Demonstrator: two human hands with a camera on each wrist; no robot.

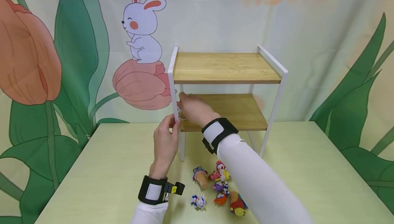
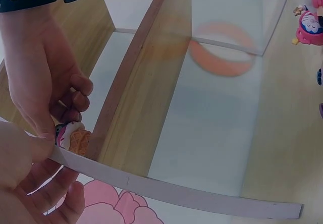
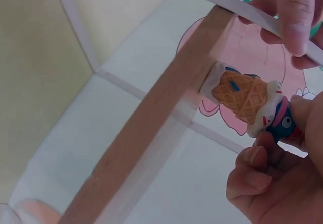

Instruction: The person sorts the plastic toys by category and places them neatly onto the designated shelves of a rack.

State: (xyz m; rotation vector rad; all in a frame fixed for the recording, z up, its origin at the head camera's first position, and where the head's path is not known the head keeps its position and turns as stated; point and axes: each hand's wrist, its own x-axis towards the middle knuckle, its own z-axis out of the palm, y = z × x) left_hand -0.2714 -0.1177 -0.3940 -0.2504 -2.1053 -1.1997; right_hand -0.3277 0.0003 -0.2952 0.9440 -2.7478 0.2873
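Note:
My right hand (image 1: 197, 109) pinches a small ice-cream-cone figurine (image 3: 242, 98) by its blue end. The figurine has a brown waffle cone, white icing and a blue head with an eye. It is held at the left front corner of the lower wooden shelf board (image 1: 234, 111), and in the right wrist view its cone end overlaps the board's edge. My left hand (image 1: 166, 138) grips the white front-left post (image 1: 173, 94) of the shelf rack, thumb on one side and fingers on the other, just below the figurine.
The rack's upper wooden board (image 1: 227, 66) lies above both hands. On the pale table (image 1: 114, 169) in front of the rack lie several small figurines, among them a cone-shaped one (image 1: 201, 179), a blue and white one (image 1: 200, 202) and a red and yellow one (image 1: 237, 205). A printed curtain (image 1: 212, 18) hangs behind.

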